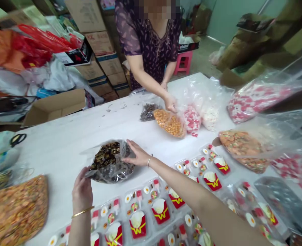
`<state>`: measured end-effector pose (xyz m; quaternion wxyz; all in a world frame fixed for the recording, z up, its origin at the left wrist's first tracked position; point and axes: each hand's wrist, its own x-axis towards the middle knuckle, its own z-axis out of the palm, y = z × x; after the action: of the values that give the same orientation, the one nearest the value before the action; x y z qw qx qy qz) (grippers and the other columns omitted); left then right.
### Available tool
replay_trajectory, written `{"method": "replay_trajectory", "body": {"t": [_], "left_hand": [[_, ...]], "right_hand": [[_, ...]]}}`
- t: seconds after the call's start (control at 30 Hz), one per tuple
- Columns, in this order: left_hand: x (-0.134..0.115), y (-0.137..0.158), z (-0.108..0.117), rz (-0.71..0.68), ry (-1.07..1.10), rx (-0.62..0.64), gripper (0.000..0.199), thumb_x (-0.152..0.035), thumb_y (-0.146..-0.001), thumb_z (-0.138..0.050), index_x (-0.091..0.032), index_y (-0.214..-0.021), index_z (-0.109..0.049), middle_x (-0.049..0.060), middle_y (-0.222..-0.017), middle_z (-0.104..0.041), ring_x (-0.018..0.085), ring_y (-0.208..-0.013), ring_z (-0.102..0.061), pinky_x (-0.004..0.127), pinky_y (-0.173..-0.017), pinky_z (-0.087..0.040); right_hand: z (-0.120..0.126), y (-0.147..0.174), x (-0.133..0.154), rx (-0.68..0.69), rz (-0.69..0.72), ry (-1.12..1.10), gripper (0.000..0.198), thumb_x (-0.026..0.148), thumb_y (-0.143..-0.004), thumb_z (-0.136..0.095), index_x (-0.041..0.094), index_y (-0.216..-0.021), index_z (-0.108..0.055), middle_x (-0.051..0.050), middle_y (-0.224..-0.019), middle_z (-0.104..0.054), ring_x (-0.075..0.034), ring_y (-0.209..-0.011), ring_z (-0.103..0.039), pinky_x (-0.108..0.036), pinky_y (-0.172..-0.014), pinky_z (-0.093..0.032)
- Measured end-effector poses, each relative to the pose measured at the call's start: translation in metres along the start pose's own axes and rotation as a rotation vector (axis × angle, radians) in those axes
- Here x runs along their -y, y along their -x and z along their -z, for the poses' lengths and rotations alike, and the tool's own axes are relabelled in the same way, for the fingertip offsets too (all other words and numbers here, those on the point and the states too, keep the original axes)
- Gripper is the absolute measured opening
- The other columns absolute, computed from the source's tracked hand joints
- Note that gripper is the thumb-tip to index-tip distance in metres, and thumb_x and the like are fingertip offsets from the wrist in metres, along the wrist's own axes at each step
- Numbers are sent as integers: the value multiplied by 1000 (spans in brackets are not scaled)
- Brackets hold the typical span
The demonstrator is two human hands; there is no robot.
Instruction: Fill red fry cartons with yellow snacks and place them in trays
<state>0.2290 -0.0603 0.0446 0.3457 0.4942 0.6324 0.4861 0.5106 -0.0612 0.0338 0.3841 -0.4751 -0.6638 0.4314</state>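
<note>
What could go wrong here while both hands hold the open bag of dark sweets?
1. The bag of dark sweets lies on its side, held by the left hand and right hand; sweets might spill onto the white table.
2. The right forearm stretches over the candy trays and could brush them.
</note>
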Motion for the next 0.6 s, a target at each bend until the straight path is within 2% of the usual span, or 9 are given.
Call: {"method": "replay_trajectory", "body": {"t": [0.1, 0.17, 0.23, 0.3, 0.37, 0.47, 0.6], "left_hand": [[6, 2, 4, 73, 48, 74, 50, -36, -72, -58, -21, -119, -58, 6, -122, -62, 25, -118, -54, 42, -106, -39], [7, 5, 2, 66, -26, 75, 48, -38, -73, -61, -21, -118, -59, 6, -121, -62, 23, -117, -53, 39, -106, -38], [7, 9, -2, 25, -117, 48, 39, -42, -76, -60, -18, -107, -62, 7, -112, -64, 22, -109, -56, 36, -102, -41], [7, 12, -10, 4, -143, -10, 31, -42, -80, -56, -18, -98, -63, 7, -106, -65, 21, -104, -57, 33, -98, -43], [8, 13, -17, 23, -130, -92, 28, -43, -83, -50, -18, -90, -62, 7, -100, -66, 20, -98, -58, 32, -93, -45], [10, 13, -26, 68, -63, -190, 27, -41, -86, -44, -18, -85, -57, 6, -95, -66, 18, -92, -59, 30, -88, -46], [9, 7, -31, 138, 60, -307, 24, -40, -85, -43, -18, -81, -51, 4, -85, -63, 16, -83, -58, 28, -79, -47]], "right_hand": [[-12, -17, 3, 2, 19, 13, 106, 65, -73, -61, 16, -149, -7, -16, -155, -16, -28, -142, -15, -44, -114, -18], [-26, -24, 4, -86, 14, 8, 99, 63, -72, -64, 16, -147, -20, -16, -147, -32, -27, -135, -30, -43, -111, -25], [-40, -26, 4, -224, -9, -17, 74, 59, -73, -66, 19, -132, -46, -12, -131, -50, -25, -123, -42, -40, -107, -30], [-50, -27, 2, -332, -39, -70, 44, 54, -78, -62, 21, -105, -62, -9, -114, -58, -24, -114, -46, -39, -104, -31], [-56, -29, -1, -393, -69, -133, 36, 53, -87, -48, 19, -89, -62, -9, -104, -60, -23, -108, -48, -38, -101, -32], [-56, -30, -2, -465, -124, -217, 45, 51, -93, -29, 18, -84, -58, -8, -93, -60, -20, -94, -52, -35, -92, -38], [-53, -29, 7, -499, -159, -276, 42, 51, -93, -29, 20, -76, -51, -2, -76, -56, -17, -75, -51, -29, -77, -41]]}}
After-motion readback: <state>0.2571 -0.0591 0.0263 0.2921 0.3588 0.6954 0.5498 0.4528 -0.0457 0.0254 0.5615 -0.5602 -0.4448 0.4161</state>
